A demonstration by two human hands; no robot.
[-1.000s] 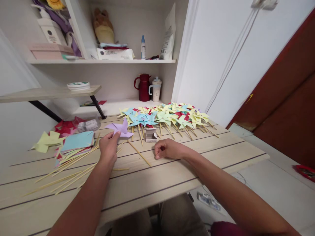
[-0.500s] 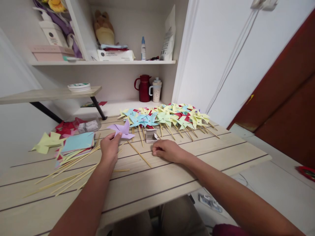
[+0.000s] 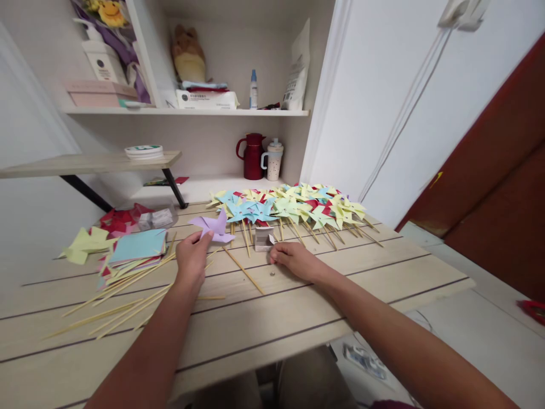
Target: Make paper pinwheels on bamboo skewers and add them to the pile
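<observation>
A purple paper pinwheel (image 3: 217, 226) is pinched between the thumb and fingers of my left hand (image 3: 193, 255), just above the table. My right hand (image 3: 293, 260) rests on the wood with its fingers curled together; whether anything is in them is hidden. Touching or very near those fingertips is a small open cardboard box (image 3: 263, 238). A tiny shiny piece (image 3: 272, 274), perhaps a tack, lies in front of the right hand. Between the hands lies a single wooden stick (image 3: 244, 271).
Finished pinwheels on sticks (image 3: 293, 207) cover the table's back. To the left are loose sticks (image 3: 128, 309), a stack of coloured paper (image 3: 138, 247), a yellow-green pinwheel (image 3: 87, 244) and a clear box (image 3: 157, 217). A red jug (image 3: 254, 156) and a cup (image 3: 273, 160) stand behind.
The tiny shiny piece now shows on the table below my right hand, where bare wood was before. My left hand keeps the purple pinwheel. The view has shifted slightly.
</observation>
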